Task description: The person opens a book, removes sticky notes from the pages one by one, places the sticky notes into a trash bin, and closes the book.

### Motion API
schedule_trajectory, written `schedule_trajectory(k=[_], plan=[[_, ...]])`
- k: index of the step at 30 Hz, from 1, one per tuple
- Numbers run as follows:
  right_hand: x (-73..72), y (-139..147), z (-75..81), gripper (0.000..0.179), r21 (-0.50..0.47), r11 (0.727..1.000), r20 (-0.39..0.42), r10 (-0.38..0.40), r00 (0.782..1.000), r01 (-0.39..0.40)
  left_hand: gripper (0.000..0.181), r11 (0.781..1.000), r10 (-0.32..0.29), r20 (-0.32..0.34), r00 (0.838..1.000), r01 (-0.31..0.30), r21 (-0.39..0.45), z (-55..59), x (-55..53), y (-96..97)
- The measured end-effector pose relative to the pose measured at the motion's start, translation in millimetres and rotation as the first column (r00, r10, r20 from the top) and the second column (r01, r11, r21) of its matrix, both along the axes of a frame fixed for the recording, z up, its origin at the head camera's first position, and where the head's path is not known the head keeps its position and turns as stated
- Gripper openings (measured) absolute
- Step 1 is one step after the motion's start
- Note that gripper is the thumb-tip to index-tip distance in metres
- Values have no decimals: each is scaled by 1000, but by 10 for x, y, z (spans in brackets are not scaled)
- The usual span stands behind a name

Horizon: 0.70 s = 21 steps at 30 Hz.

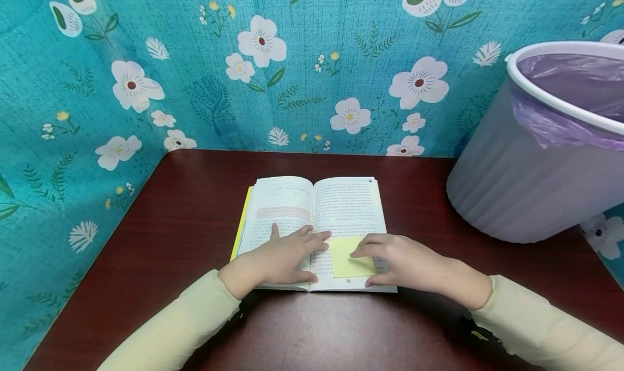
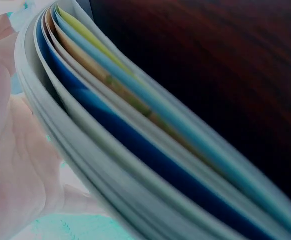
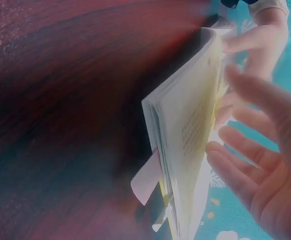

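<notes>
An open book (image 1: 348, 208) lies on the table with printed text on both pages and a pink-tinted block on the left one. A square yellow sticky note (image 1: 343, 262) lies on the lower right page. My left hand (image 1: 281, 256) rests spread on the left page, fingertips reaching over the spine to the note's left edge. Over the note's right side is my right hand (image 1: 409, 260), fingers loosely bent, thumb near the page's lower edge. In the right wrist view its fingers (image 3: 248, 150) are apart, pinching nothing. The left wrist view shows the book's fanned page edges (image 2: 135, 145) beside the palm.
A dark red-brown wooden table (image 1: 195, 208) carries everything. At the right stands a grey waste bin (image 1: 526, 181) with a purple liner. Behind hangs a teal floral cloth (image 1: 312, 89). A pale pink tab (image 3: 146, 181) sticks out of the book in the right wrist view.
</notes>
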State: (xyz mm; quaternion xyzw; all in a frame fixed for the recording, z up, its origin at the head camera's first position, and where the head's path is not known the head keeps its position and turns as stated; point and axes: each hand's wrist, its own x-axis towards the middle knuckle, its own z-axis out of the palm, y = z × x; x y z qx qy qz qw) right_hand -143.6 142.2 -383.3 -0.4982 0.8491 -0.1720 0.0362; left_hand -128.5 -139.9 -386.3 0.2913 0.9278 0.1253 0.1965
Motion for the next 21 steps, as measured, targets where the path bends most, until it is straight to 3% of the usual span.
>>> schedule_trajectory(k=[11, 21], plan=[[8, -18, 21, 40, -30, 998, -41, 55, 998, -56, 63, 1000, 10, 4, 1000, -10, 17, 5, 0, -8], [-18, 16, -30, 23, -146, 989, 3, -10, 1000, 11, 65, 1000, -4, -20, 1000, 4, 13, -21, -14, -11]])
